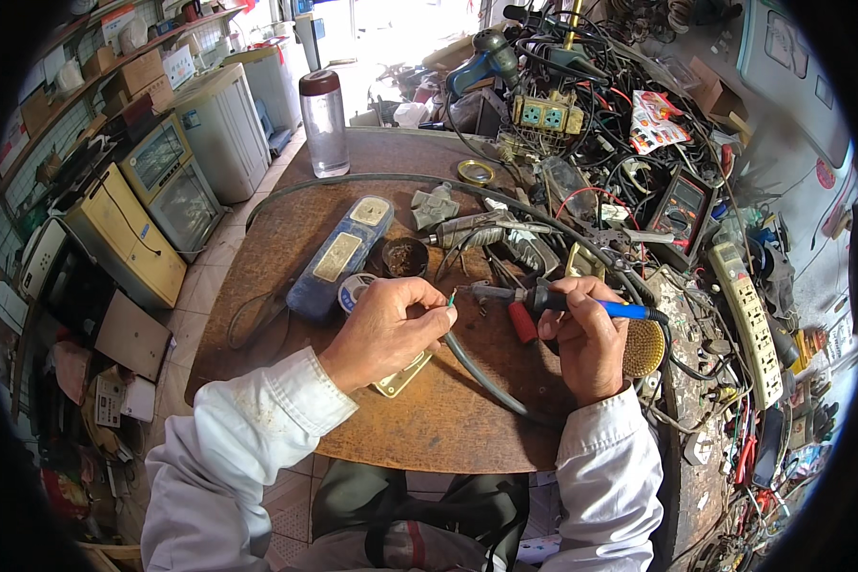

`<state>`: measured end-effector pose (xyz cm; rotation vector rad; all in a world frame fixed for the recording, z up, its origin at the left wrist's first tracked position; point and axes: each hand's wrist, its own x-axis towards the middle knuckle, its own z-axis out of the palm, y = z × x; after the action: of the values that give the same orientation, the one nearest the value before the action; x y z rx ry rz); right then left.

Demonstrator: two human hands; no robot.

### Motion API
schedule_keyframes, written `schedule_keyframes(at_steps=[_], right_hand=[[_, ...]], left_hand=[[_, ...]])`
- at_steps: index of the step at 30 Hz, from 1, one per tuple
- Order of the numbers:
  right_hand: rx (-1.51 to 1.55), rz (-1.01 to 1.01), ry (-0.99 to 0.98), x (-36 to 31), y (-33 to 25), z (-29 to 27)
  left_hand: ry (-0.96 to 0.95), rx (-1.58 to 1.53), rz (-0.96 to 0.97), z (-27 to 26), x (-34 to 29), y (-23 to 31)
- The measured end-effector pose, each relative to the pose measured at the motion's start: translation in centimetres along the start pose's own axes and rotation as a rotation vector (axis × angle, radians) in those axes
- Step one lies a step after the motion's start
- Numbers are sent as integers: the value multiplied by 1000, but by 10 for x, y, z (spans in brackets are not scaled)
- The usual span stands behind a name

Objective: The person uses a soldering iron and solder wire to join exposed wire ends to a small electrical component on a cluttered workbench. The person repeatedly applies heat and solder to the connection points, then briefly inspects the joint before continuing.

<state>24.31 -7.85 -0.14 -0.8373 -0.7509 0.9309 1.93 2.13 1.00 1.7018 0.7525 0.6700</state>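
My left hand (391,329) is closed in a pinch on the stripped end of a grey cable (481,372), where a short green wire (451,298) sticks up past the fingertips. From there the cable curves down and right over the table. In my right hand (591,343) is a soldering iron (624,310) with a blue handle, its tip pointing left, close to the wire end; whether they touch I cannot tell. A red cylinder (522,322) lies below the iron. Behind my left hand are a round tin (355,289) and a small dark bowl (405,257).
On the brown table (429,434) lie a long blue box (338,257) and a capped water bottle (324,129), standing at the back left. Tangled cables and tools pile up at right, with a multimeter (684,210) and a power strip (745,324). Cabinets line the left.
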Motion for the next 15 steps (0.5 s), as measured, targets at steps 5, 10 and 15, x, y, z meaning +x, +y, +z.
schedule_keyframes(at_steps=[5,10,15], right_hand=[[10,-27,23,-1,-3,2],[22,-37,38,1,0,0],[35,-54,31,1,-2,-2]], left_hand=[[-2,-20,1,0,0,-2],[-32,-33,15,-2,0,-6],[-5,-104,10,1,-1,-7]])
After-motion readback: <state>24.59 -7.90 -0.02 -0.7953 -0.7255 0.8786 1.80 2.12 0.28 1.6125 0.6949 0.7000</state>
